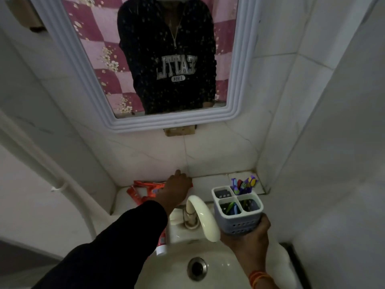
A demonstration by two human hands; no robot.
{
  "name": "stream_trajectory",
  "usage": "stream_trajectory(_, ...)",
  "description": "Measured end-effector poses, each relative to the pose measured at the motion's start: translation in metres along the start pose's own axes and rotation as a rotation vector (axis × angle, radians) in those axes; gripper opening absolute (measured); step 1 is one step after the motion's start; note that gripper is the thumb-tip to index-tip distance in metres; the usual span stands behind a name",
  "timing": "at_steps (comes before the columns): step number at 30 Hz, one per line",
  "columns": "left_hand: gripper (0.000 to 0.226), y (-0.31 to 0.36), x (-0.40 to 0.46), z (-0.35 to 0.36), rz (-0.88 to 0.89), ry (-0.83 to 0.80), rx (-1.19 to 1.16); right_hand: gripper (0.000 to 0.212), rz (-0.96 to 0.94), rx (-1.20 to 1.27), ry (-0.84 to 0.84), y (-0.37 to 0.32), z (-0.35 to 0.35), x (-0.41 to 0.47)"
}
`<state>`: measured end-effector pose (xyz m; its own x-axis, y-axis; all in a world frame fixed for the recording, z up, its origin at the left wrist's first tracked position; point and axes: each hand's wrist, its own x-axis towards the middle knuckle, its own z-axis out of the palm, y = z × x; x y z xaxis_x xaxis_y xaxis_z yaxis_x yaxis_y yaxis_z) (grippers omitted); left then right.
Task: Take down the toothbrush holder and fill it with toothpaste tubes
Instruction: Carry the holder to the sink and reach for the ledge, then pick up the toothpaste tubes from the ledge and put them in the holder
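While R hand (249,232) grips 4-slot holder (237,211), L hand (177,189) on tubes (143,190).

A white-framed mirror (237,65) is mounted on the pale tiled wall (208,151), with a brown block (179,131) seen just beneath its lower edge. Below, a cream curved faucet (205,217) is set over a cream washbasin (227,265), whose metal drain (196,268) lies near the middle.
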<state>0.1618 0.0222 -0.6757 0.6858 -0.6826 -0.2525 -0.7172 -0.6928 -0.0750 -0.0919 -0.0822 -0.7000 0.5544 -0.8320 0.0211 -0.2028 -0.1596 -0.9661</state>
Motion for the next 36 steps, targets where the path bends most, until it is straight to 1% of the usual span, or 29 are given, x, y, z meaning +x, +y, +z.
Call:
stream_trajectory(2, 0.034, 0.002, 0.002, -0.003, 0.030, 0.036, -0.006, 0.133, 0.008, 0.015, -0.026, 0.008, 0.002, -0.001)
stream_trajectory(4, 0.040, 0.005, 0.001, -0.008, 0.089, 0.105, -0.061, 0.132, 0.015, 0.049, -0.030, 0.013, 0.003, 0.001)
stream_trajectory(6, 0.044, 0.007, -0.001, -0.017, 0.162, 0.190, -0.143, 0.128, 0.014, 0.061, -0.043, 0.016, 0.004, 0.003)
stream_trajectory(8, 0.047, 0.008, -0.002, -0.031, 0.249, 0.325, -0.150, 0.120, -0.021, 0.043, -0.074, 0.018, 0.004, 0.005)
stream_trajectory(9, 0.050, 0.008, -0.004, -0.041, 0.295, 0.363, -0.133, 0.117, -0.039, 0.040, -0.097, 0.018, 0.003, 0.006)
stream_trajectory(11, 0.058, 0.014, -0.012, -0.074, 0.375, 0.326, -0.071, 0.115, -0.067, 0.029, -0.128, 0.024, 0.003, 0.009)
stream_trajectory(13, 0.068, 0.028, -0.022, -0.116, 0.416, 0.229, 0.000, 0.113, -0.048, 0.052, -0.145, 0.027, 0.001, 0.008)
stream_trajectory(14, 0.071, 0.037, -0.028, -0.137, 0.418, 0.171, -0.003, 0.107, -0.023, 0.045, -0.154, 0.026, 0.000, 0.009)
stream_trajectory(15, 0.071, 0.049, -0.035, -0.156, 0.417, 0.111, -0.016, 0.093, 0.009, 0.057, -0.165, 0.025, -0.002, 0.011)
stream_trajectory(17, 0.059, 0.074, -0.048, -0.183, 0.435, 0.015, 0.012, 0.047, 0.010, 0.077, -0.220, 0.024, -0.006, 0.012)
stream_trajectory(18, 0.054, 0.086, -0.055, -0.193, 0.452, -0.016, 0.046, 0.040, 0.034, 0.129, -0.244, 0.019, -0.009, 0.012)
stream_trajectory(20, 0.053, 0.111, -0.064, -0.206, 0.485, -0.066, 0.110, 0.061, -0.023, 0.163, -0.257, 0.021, -0.013, 0.011)
stream_trajectory(21, 0.054, 0.124, -0.066, -0.210, 0.506, -0.096, 0.159, 0.076, -0.029, 0.182, -0.245, 0.018, -0.014, 0.013)
stream_trajectory(22, 0.056, 0.139, -0.067, -0.212, 0.523, -0.124, 0.226, 0.096, 0.001, 0.180, -0.250, 0.018, -0.012, 0.012)
stream_trajectory(23, 0.057, 0.153, -0.067, -0.210, 0.533, -0.149, 0.293, 0.110, 0.102, 0.262, -0.280, 0.022, -0.010, 0.014)
stream_trajectory(24, 0.057, 0.166, -0.066, -0.206, 0.535, -0.166, 0.345, 0.115, 0.183, 0.338, -0.340, 0.025, -0.008, 0.019)
stream_trajectory(25, 0.056, 0.175, -0.065, -0.202, 0.517, -0.175, 0.374, 0.115, 0.286, 0.419, -0.355, 0.024, -0.007, 0.023)
stream_trajectory(26, 0.054, 0.182, -0.062, -0.195, 0.491, -0.185, 0.381, 0.113, 0.281, 0.380, -0.340, 0.023, -0.008, 0.024)
stream_trajectory(28, 0.039, 0.186, -0.056, -0.185, 0.463, -0.181, 0.306, 0.110, 0.312, 0.386, -0.352, 0.026, -0.007, 0.026)
stream_trajectory(29, 0.029, 0.185, -0.053, -0.182, 0.455, -0.173, 0.229, 0.109, 0.440, 0.540, -0.396, 0.020, -0.007, 0.028)
stream_trajectory(30, 0.020, 0.182, -0.051, -0.182, 0.443, -0.176, 0.143, 0.105, 0.415, 0.524, -0.398, 0.017, -0.009, 0.028)
stream_trajectory(31, 0.018, 0.176, -0.050, -0.185, 0.423, -0.195, 0.053, 0.093, 0.419, 0.586, -0.370, 0.020, -0.011, 0.030)
stream_trajectory(33, 0.022, 0.154, -0.046, -0.192, 0.340, -0.239, -0.140, 0.042, 0.348, 0.641, -0.275, 0.015, -0.010, 0.023)
stream_trajectory(34, 0.020, 0.139, -0.042, -0.193, 0.265, -0.242, -0.250, 0.026, 0.343, 0.628, -0.301, 0.013, -0.014, 0.021)
stream_trajectory(35, 0.018, 0.119, -0.037, -0.191, 0.172, -0.227, -0.338, 0.030, 0.356, 0.645, -0.334, 0.014, -0.014, 0.021)
stream_trajectory(36, 0.018, 0.099, -0.034, -0.185, 0.093, -0.219, -0.362, 0.046, 0.389, 0.681, -0.322, 0.010, -0.016, 0.020)
